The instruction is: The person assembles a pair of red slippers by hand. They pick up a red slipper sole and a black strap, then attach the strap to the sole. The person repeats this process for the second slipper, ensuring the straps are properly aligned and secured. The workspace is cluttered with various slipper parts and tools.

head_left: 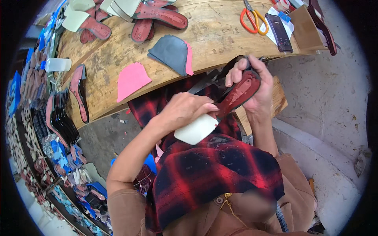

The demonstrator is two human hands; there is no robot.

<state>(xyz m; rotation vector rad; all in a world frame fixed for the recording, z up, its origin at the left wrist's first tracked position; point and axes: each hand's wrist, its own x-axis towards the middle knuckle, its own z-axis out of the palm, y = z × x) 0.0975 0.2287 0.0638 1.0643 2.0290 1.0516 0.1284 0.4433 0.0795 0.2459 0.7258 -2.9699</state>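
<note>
Over my lap, just off the table's near edge, I hold a shoe insole (239,92) with a dark red heel part and a cream forepart. My left hand (184,111) grips it near the cream part, its fingers bent over the top. Around the heel end curl the fingers of my right hand (262,88). Something black lies behind the insole, mostly hidden, and I cannot make out what it is. On the table near my left hand are a pink cut piece (133,80) and a dark grey cut piece (171,52) with pink under it.
Several similar insoles (161,16) lie piled on the wooden table (212,33). Orange-handled scissors (249,19), a phone (279,33) and a cardboard box (310,32) sit at the far right. Glossy black curved pieces (65,118) stand at the left edge. Loaded shelves (33,153) line the left; a wall (330,86) bounds the right.
</note>
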